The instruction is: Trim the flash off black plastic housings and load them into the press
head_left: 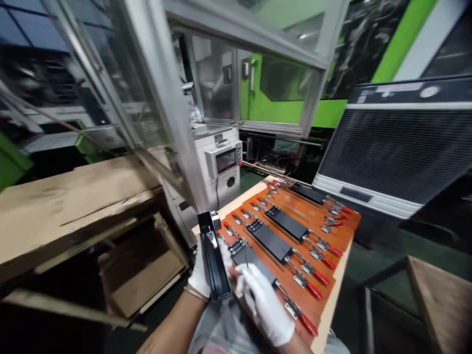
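Note:
My left hand (199, 275), in a white glove, is closed around a long, open black plastic case (217, 273). The case is tilted, its hollow side facing me, with a small pale and metallic detail near its far end. My right hand (261, 300), also gloved in white, has its fingers curled in just right of the case. A thin dark tip shows at its fingers, but the thing itself is mostly hidden. Beyond that hand, black plates (269, 238) lie on an orange board (309, 305), flanked by toggle clamps (309, 270) with red handles.
A cardboard-covered bench (73, 206) stands to the left. Ahead are a metal-framed clear guard (173, 108) and a white machine with a control screen (226, 160). A large louvred unit (391, 152) stands at the right, above a wooden-topped stand (442, 295).

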`<state>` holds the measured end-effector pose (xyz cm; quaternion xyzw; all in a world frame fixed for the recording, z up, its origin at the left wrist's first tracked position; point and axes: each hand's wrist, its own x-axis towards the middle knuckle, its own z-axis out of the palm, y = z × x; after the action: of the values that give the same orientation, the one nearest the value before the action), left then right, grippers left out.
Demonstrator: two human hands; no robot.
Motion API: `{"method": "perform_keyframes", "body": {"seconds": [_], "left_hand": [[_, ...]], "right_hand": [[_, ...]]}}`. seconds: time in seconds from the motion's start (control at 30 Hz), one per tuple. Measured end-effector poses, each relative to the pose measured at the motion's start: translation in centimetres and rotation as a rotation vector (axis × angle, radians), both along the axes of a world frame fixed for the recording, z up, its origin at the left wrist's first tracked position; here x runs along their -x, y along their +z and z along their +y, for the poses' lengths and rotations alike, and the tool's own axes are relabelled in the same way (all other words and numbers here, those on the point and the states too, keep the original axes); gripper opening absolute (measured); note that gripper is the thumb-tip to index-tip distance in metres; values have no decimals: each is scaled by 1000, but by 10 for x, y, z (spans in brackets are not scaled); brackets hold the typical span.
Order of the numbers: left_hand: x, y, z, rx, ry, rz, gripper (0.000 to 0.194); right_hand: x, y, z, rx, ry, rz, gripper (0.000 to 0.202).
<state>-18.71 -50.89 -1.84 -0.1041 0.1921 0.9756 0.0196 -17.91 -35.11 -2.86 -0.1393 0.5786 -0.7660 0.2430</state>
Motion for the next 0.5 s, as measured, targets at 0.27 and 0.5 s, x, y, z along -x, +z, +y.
{"method": "perform_keyframes", "body": {"seconds": [0.27,0.5], "left_hand": [[-109,-26,-71,14,289,-340,41],[-138,-11,-80,-18,378,-440,40]], "right_hand": [[-24,40,-12,-380,540,587,34],[-37,36,-25,-304,617,636,25]]}}
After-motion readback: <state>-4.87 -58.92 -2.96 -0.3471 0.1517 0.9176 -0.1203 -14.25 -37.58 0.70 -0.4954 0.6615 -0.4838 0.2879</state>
